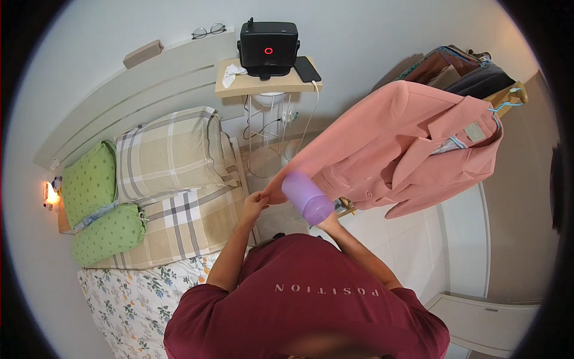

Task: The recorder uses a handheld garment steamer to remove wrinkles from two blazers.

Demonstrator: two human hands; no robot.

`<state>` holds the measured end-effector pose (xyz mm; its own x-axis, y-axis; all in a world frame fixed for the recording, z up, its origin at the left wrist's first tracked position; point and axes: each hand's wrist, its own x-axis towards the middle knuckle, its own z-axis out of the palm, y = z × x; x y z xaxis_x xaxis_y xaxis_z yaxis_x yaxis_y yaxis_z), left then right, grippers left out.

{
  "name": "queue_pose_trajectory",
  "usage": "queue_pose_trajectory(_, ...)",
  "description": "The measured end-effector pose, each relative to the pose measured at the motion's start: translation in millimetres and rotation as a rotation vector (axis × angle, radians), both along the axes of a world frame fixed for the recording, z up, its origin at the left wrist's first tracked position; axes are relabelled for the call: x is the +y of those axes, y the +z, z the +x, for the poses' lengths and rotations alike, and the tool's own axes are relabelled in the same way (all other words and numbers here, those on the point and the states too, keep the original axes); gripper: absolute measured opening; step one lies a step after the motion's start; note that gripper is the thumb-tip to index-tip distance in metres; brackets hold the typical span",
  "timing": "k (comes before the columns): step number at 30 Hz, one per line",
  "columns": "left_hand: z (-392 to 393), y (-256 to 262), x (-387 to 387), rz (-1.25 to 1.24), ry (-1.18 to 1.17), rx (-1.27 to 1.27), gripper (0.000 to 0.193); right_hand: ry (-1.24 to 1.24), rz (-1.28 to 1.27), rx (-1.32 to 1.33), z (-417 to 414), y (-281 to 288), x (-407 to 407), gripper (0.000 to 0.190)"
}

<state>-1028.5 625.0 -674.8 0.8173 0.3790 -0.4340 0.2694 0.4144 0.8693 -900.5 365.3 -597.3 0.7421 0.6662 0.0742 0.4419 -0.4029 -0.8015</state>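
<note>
A pink blazer (448,157) hangs on a light-blue hanger (509,107) at the right, and one sleeve (332,130) is stretched out toward me. My left hand (255,206) pinches the cuff end of that sleeve. Against the lower part of the sleeve, in this view, is a purple cylindrical handheld object (307,197), perhaps a garment steamer. My right hand (329,223) grips it from below, with the fingers mostly hidden behind it. Whether the purple object touches the cloth I cannot tell.
A small wooden side table (269,85) bears a black device (269,47), a phone (307,68) on a white cable, and a crumpled tissue (233,74). The bed with plaid pillows (166,155) lies left. Other clothes (475,80) hang behind the blazer on a wooden rack (504,98).
</note>
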Motion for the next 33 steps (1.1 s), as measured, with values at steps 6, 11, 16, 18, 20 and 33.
queue_pose_trajectory(6,-1.4,2.1,2.1,0.028,0.001,0.014,0.022,0.096,0.198,0.175,-10.8,23.3,9.3,0.051)
queue_pose_trajectory(11,-3.0,2.0,9.2,0.058,-0.007,0.028,0.024,-0.048,0.186,-0.004,5.1,34.5,-12.3,0.062)
queue_pose_trajectory(16,2.0,-4.6,12.7,0.103,0.003,0.012,0.023,-0.097,-0.036,-0.573,53.1,60.0,-61.8,0.049)
queue_pose_trajectory(18,6.2,-6.6,13.4,0.174,0.008,0.000,0.022,-0.175,0.013,-0.461,63.4,82.3,-82.1,0.049)
queue_pose_trajectory(20,10.1,-7.5,14.5,0.333,0.003,-0.015,0.018,-0.257,0.066,-0.343,64.0,109.8,-99.2,0.049)
queue_pose_trajectory(33,24.1,-7.5,18.6,0.472,-0.042,0.076,0.028,-0.465,0.165,-0.064,29.9,174.9,-130.8,0.049)
